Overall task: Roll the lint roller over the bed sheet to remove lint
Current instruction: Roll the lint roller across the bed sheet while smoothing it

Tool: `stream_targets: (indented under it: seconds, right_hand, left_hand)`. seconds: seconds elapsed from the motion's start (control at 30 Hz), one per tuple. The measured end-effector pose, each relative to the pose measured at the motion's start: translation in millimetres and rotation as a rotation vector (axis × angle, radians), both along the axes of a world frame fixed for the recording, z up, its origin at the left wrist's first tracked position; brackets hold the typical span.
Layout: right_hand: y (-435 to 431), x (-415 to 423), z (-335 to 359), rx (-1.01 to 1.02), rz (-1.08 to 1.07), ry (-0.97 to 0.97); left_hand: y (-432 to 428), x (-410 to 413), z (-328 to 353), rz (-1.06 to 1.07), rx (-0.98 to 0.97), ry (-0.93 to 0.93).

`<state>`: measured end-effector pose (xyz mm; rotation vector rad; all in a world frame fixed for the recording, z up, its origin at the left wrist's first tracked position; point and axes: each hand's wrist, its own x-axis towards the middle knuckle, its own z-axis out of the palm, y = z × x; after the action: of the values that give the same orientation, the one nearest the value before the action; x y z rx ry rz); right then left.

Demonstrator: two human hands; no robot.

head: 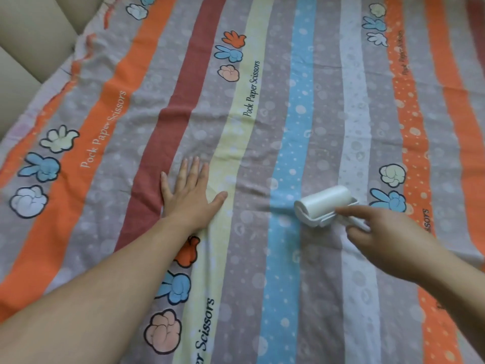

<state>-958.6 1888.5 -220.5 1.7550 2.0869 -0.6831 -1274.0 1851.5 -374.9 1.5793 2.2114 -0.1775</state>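
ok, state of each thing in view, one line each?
White plastic lint roller: lying on the sheet, handle held in the right hand.
Striped cartoon-print bed sheet: spread out, lightly wrinkled around the middle.
Left hand: flat on the sheet, fingers spread, holding nothing.
Right hand: closed around the roller handle.
Beige padded headboard: uncovered, beside the sheet edge.

Only non-task thing here is the beige padded headboard [29, 46] in the top-left corner. Looks like smooth leather or faux leather, split into 3 or so puffy panels with deep seams between them. It runs diagonally across that corner, with the bedding's edge butting right up against it.
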Motion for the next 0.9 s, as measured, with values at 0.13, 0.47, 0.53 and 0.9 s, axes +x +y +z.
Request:
stream_targets:
  seconds: [0.13, 0.47, 0.53, 0.9]
  right_hand:
    - [28.5, -64.8, -2.2, 0.163, -0.070, 0.217]
    - [124.2, -246.9, -89.5, 0.186, -0.024, 0.288]
    - [121.0, -247.1, -97.1, 0.173, 0.009, 0.245]
    - [25.1, -155.3, -77.5, -0.032, 0.057, 0.137]
  left_hand:
    - [4.4, -27.0, 7.8, 0.020, -0.019, 0.027]
    - [32.3, -74.3, -14.5, 0.104, 0.074, 0.003]
    - [31.2, -75.0, -16.2, 0.100, 0.076, -0.014]
    - [36.7, -78.2, -18.5, 0.117, -0.059, -0.043]
